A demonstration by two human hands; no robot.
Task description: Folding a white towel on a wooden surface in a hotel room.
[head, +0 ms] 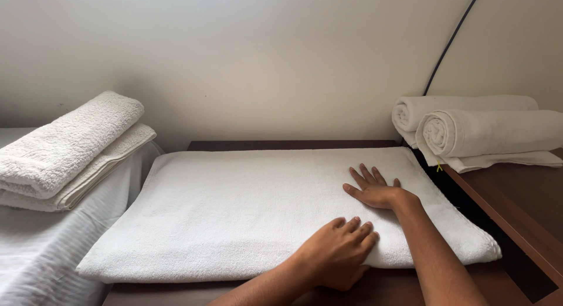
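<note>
Head view: folded white towel [264,206] is lying flat across the dark wooden table [516,206], one end overhanging the bed. Right hand [375,188] is pressing flat on its right part, fingers spread, grip open, holding nothing. Left hand [337,253] is curling over the towel's near edge, fingers on top; whether it is pinching cloth, cannot tell. Doing this well probably means keeping the palm flat and the edges aligned. Stacked folded towels [70,150] are sitting on the bed [41,253] left; rolled towels [475,130] right; plain wall [281,65], black cable [451,42].
</note>
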